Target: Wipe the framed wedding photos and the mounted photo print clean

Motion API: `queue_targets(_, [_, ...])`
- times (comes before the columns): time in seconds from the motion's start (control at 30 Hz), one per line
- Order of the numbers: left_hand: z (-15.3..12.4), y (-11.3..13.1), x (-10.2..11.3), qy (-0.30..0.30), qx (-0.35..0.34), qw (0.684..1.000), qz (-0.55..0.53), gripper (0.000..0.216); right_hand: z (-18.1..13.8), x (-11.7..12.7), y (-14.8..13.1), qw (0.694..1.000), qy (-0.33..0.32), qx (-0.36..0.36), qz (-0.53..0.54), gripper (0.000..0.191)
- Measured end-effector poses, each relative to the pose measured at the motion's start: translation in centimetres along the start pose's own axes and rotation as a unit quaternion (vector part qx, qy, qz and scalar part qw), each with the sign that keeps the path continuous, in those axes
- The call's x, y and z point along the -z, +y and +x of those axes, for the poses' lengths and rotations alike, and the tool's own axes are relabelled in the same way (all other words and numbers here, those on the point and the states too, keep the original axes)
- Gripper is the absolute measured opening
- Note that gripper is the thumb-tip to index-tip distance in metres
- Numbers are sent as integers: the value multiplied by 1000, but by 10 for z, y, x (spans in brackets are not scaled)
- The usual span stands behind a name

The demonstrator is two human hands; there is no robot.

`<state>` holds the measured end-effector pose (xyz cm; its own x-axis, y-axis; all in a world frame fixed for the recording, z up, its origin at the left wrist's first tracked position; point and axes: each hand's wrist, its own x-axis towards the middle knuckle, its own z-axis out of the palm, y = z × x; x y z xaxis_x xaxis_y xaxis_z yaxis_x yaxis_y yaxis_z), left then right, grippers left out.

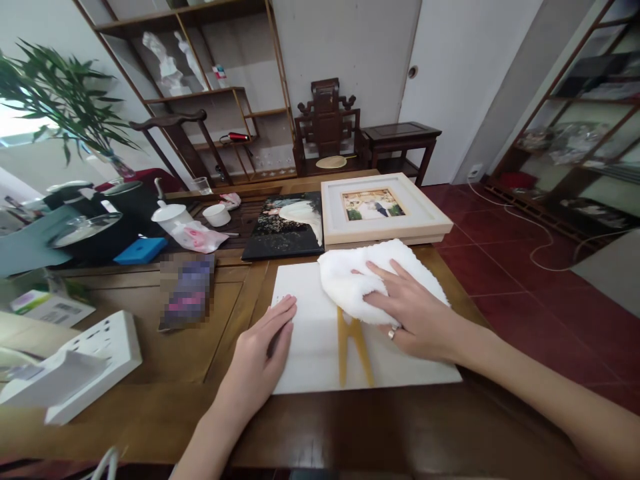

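Note:
A flat white board (310, 347) lies on the wooden table (200, 347) in front of me, with a yellow wooden stand piece (353, 350) on it. My left hand (263, 353) rests flat on the board's left edge, fingers stretched out. My right hand (407, 310) presses a crumpled white cloth (360, 277) onto the board's upper right part, fingers spread over the cloth. A ring is on one finger of that hand.
Behind the board stand a white photo frame (383, 210) and a dark photo print (287, 227). To the left lie a white power strip (83, 363), a blue box (140, 250), cups, a pot and a plant. Shelves, a carved chair and red floor tiles surround the table.

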<state>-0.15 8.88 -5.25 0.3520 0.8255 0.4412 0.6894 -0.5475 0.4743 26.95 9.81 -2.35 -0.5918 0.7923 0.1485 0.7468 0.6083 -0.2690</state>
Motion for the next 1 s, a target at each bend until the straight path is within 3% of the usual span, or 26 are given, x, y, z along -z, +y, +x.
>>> queue_targets(0.13, [0, -1, 0, 0, 0, 1000, 1, 29, -30, 11, -30, 999, -45, -6, 18, 51])
queue_targets(0.27, [0, -2, -1, -3, -2, 1000, 4, 30, -65, 12, -54, 995, -82, 59, 22, 28])
queue_targets(0.37, [-1, -2, -1, -3, 1, 1000, 5, 29, -74, 5, -55, 996, -33, 75, 26, 19])
queue_targets(0.43, [-1, -1, -1, -2, 2, 1000, 3, 29, -68, 4, -51, 998, -19, 51, 34, 25])
queue_targets(0.57, [-2, -1, 0, 2, -2, 1000, -2, 29, -34, 15, -33, 998, -51, -14, 36, 48])
queue_targets(0.77, [0, -1, 0, 4, -2, 1000, -7, 28, 10, 12, 4, 1000, -13, -17, 4, 44])
queue_targets(0.87, [1, -1, 1, 2, -3, 1000, -7, 28, 11, 9, 4, 1000, -13, -6, -9, 53])
queue_targets(1.0, [1, 0, 1, 4, -7, 1000, -7, 28, -16, 1, -25, 999, -20, -11, -23, 61])
